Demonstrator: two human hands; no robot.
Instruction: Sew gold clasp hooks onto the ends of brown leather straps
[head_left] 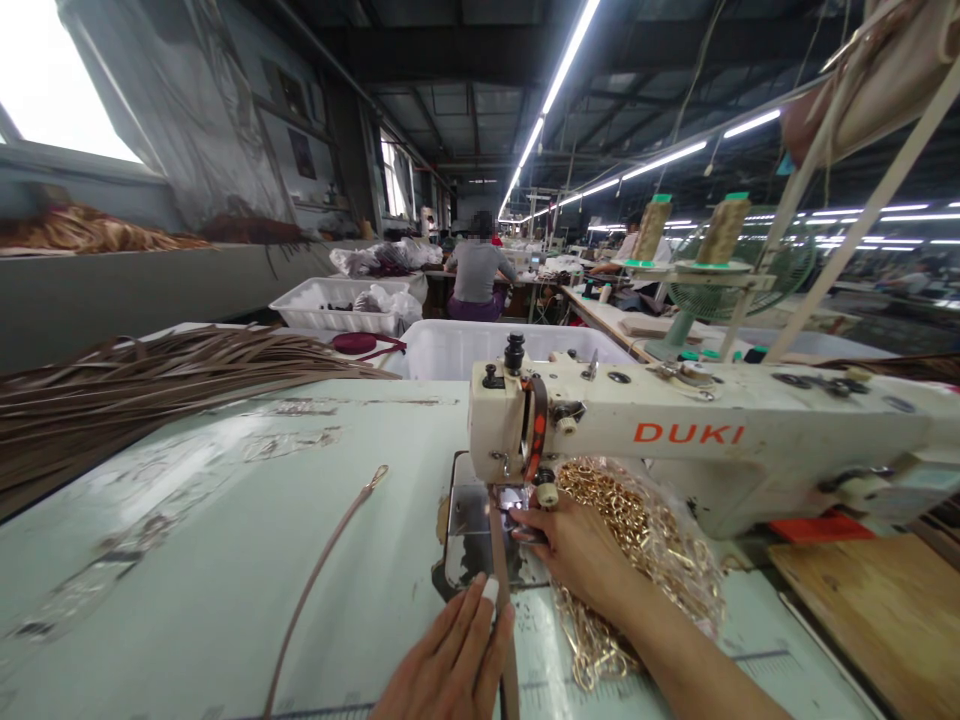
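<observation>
A narrow brown strap point(499, 550) runs from under the presser foot of the sewing machine point(600, 410) towards me. My left hand point(454, 650) lies flat along the left side of the strap, fingers stretched forward, with a white wrap on one fingertip. Reaching in from the right, my right hand point(581, 550) has its fingers apart, with the fingertips by the presser foot, close to the strap. Whether they touch it cannot be made out. Gold metal clasps point(611, 500) fill a clear plastic bag beside my right hand. Another strap with a gold clasp point(322, 560) lies to the left.
Many brown straps point(150, 380) are heaped at the left rear. White bins point(442, 345) stand behind the table. A wooden board point(870, 610) lies at right, below the machine arm. Thread cones point(724, 228) stand at upper right. A person point(478, 270) sits farther back.
</observation>
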